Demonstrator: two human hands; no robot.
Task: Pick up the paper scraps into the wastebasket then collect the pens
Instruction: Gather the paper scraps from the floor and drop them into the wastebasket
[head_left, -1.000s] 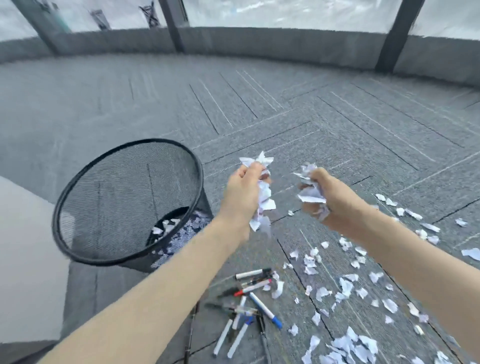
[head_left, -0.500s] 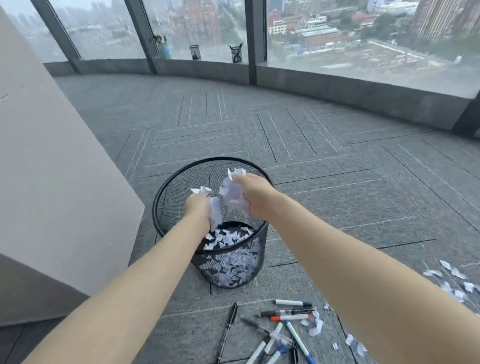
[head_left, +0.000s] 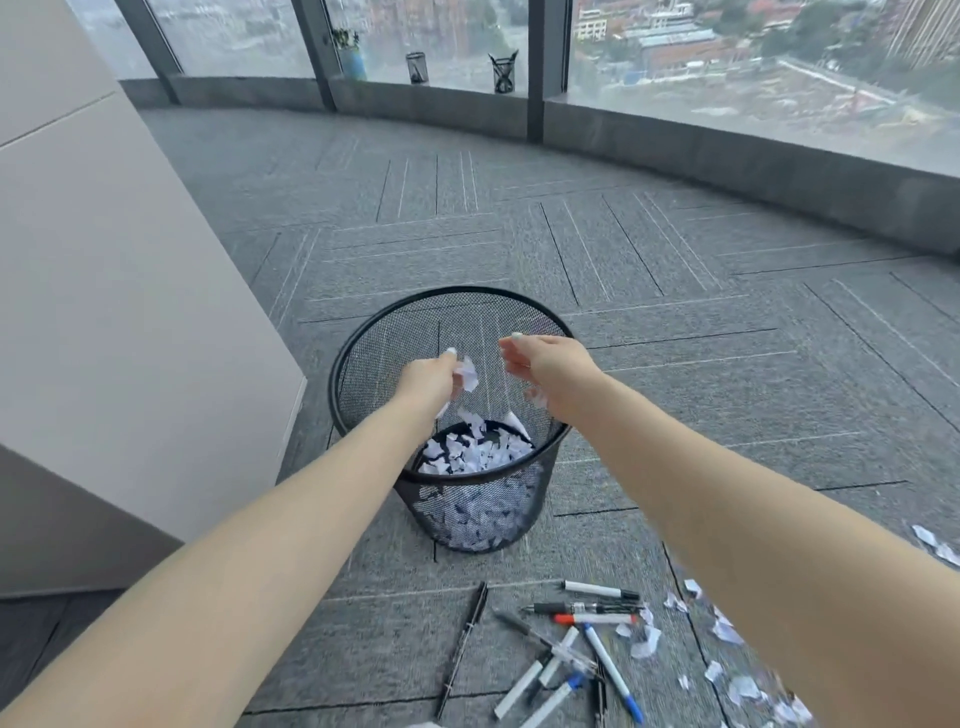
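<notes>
A black mesh wastebasket (head_left: 387, 332) stands on the grey carpet, its bottom covered with white paper scraps (head_left: 478, 452). Both hands hover over its opening. My left hand (head_left: 428, 376) has its fingers loosening, and a scrap (head_left: 468, 374) is slipping off them. My right hand (head_left: 548, 361) is spread with fingers stretched out, and a scrap (head_left: 537, 397) drops below it. Several pens and markers (head_left: 571, 639) lie in a loose heap on the floor in front of the basket. More torn scraps on the floor (head_left: 727, 631) trail off to the right, partly behind my right forearm.
A large beige cabinet (head_left: 130, 312) stands close on the left of the basket. A curved window sill runs along the back with two mesh pen holders (head_left: 503, 73) and a plant pot (head_left: 353, 60). Grey carpet (head_left: 675, 312) stretches beyond the basket.
Both hands carried fistfuls of scraps from the floor pile to above the basket. They have since opened, and the paper is dropping in.
</notes>
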